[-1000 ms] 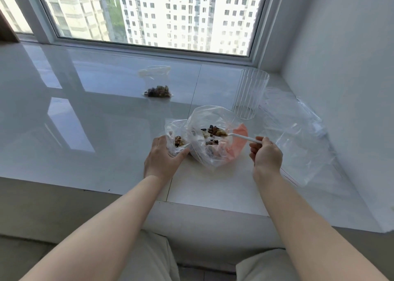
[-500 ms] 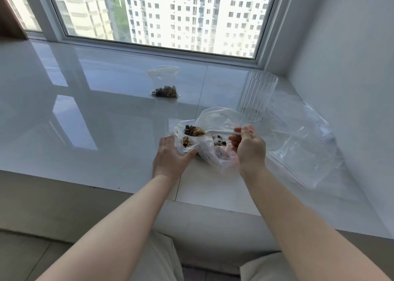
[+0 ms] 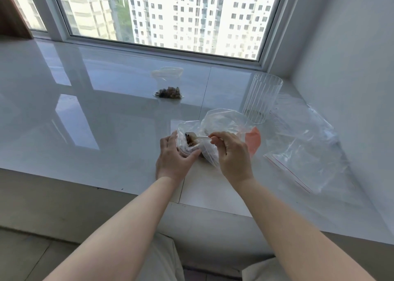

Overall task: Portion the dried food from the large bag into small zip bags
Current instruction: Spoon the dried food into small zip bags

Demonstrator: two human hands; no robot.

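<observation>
The left hand [image 3: 173,160] gripped the small clear plastic zip bag [image 3: 187,141] on the glossy white sill [image 3: 96,131], thumb and fingers curled round its open mouth. Just to its right, the right hand [image 3: 231,154] pinched a white plastic spoon [image 3: 199,136], whose bowl lay inside that bag among dark brown dried pieces. The large crumpled clear bag [image 3: 223,122] rose behind both hands, its contents hidden.

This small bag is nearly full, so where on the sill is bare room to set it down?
The wide glossy stretch left of the left hand and the filled small zip bag is bare. Right is crowded: ribbed clear glass, empty large zip bags.
</observation>
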